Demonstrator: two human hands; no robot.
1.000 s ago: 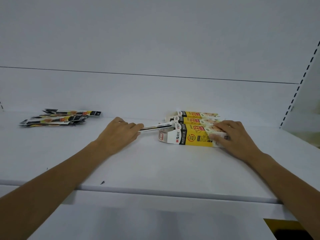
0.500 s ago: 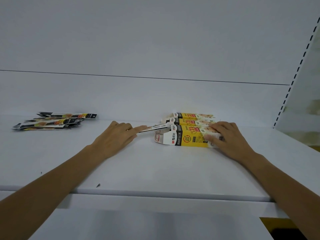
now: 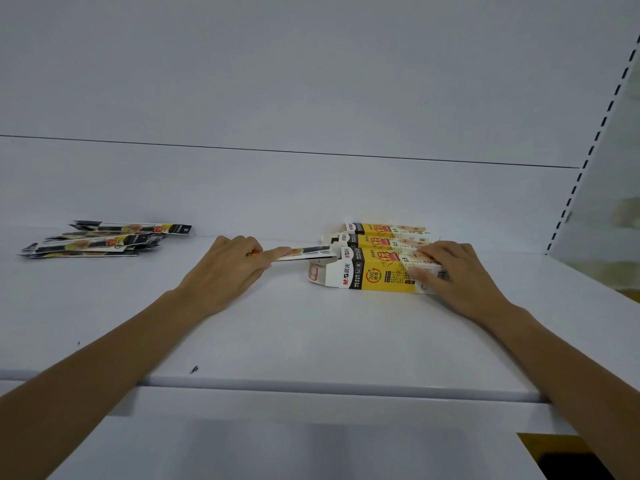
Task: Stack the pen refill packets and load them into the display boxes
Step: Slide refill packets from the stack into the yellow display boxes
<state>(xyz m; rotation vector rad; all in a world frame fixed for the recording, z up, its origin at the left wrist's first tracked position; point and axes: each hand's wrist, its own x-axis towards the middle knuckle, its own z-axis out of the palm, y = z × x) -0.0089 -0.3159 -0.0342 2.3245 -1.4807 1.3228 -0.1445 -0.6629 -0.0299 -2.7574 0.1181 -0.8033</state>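
Three yellow, black and white display boxes lie side by side on the white shelf point(image 3: 311, 341). The nearest display box point(image 3: 374, 277) has its left flap open. My right hand point(image 3: 453, 275) rests on its right end, fingers over the top and thumb on the front face. My left hand point(image 3: 232, 268) holds a thin stack of refill packets point(image 3: 308, 253), whose right end sits at the box's open mouth. The middle box point(image 3: 377, 241) and far box point(image 3: 384, 228) lie behind. A loose pile of refill packets point(image 3: 104, 239) lies at the far left.
The shelf's back wall rises close behind the boxes. A perforated upright point(image 3: 595, 133) bounds the shelf at the right. The shelf's front edge point(image 3: 311, 388) runs under both forearms. A small dark speck point(image 3: 194, 369) lies near that edge.
My left hand has slid the packet stack a little further right into the nearest box's open end. The right hand stays on the box. The camera has shifted slightly.
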